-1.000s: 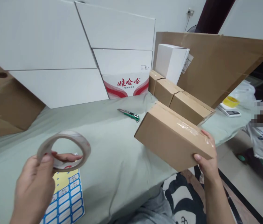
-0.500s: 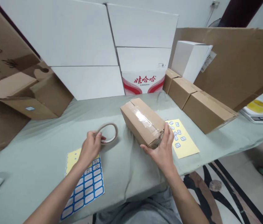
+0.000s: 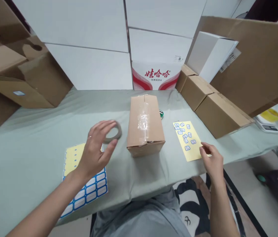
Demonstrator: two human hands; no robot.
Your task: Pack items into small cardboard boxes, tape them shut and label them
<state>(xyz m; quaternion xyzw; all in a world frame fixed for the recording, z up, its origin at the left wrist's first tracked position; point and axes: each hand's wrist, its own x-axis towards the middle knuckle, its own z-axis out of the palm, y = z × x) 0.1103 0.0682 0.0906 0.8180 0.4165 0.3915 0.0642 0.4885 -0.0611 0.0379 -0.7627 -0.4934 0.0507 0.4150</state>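
Observation:
A taped brown cardboard box (image 3: 145, 125) lies on the green-grey table (image 3: 42, 138) in front of me. Left of it a roll of clear tape (image 3: 113, 131) lies flat. My left hand (image 3: 96, 149) hovers just over the roll with fingers spread, holding nothing. My right hand (image 3: 211, 161) is at the near corner of a yellow sticker sheet (image 3: 187, 140), fingers curled at its edge; whether it grips the sheet is unclear. A blue-and-yellow label sheet (image 3: 84, 184) lies under my left wrist.
White cartons (image 3: 87, 39) and a red-printed carton (image 3: 157, 75) are stacked along the back. Brown boxes (image 3: 213, 108) line the right, an open brown box (image 3: 23, 82) sits at the left. A green knife (image 3: 161, 114) peeks out behind the taped box. A scale (image 3: 267, 125) stands far right.
The box was set down on the table and turned lengthwise. My left hand put down the tape roll and opened. My right hand let go of the box and moved to the yellow sheet.

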